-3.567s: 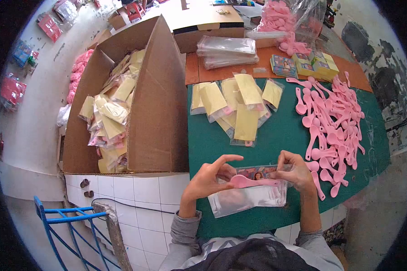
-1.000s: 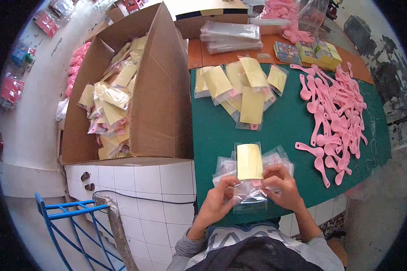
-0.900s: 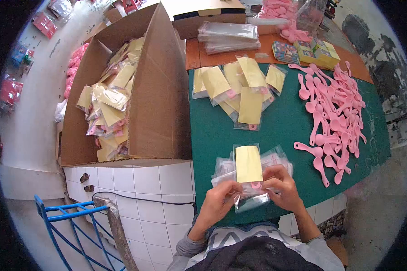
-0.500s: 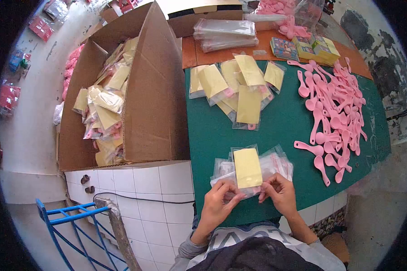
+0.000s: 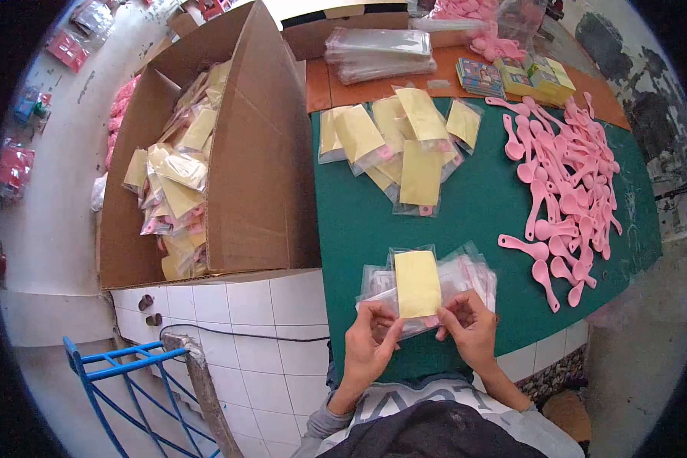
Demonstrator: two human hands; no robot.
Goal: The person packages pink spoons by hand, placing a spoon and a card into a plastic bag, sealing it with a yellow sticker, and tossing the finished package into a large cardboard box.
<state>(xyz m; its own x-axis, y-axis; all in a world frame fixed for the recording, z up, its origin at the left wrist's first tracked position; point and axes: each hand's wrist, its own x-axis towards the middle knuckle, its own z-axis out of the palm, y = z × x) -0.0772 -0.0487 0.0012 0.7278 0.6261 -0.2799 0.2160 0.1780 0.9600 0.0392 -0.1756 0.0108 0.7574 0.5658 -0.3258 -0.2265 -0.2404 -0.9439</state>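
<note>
Packet w/ yellow card (image 5: pixel 417 284), 1 pc: lies flat in front of wearer, card side up, on fanned clear bags (image 5: pixel 466 276); shows a bit of pink at lower edge. Sits on green-topped counter (image 5: pixel 477 221), nr front edge.

L hand (image 5: pixel 368 343): curls at lower L edge of packet, thumb extended; can't make out whether film is pinched.

R hand (image 5: pixel 472 330): pinches lower R corner of packet betw. thumb & fingers.

Further stock:
- Finished packets (image 5: pixel 420 175), sev., yellow side up: overlap in cluster beyond hands, 1 at R nearly apart.
- Pink spoons (image 5: pixel 565 179), lge qty: heap loosely on R side of counter, handles pointing all ways.
- Flat clear sleeves (image 5: pixel 378 47), stack: rest on orange-brown back strip.
- Printed cards (image 5: pixel 479 79), blue-toned, stacked: rest R of sleeves, just beside yellow-edged card stacks (image 5: pixel 548 82).
- Cardboard box (image 5: pixel 263 175), lge, top flaps up: stands L of counter, holds heap of similar packets (image 5: pixel 179 183).
- Blue metal frame (image 5: pixel 122 366): stands lower L, nr white tiles (image 5: pixel 259 349).
</note>
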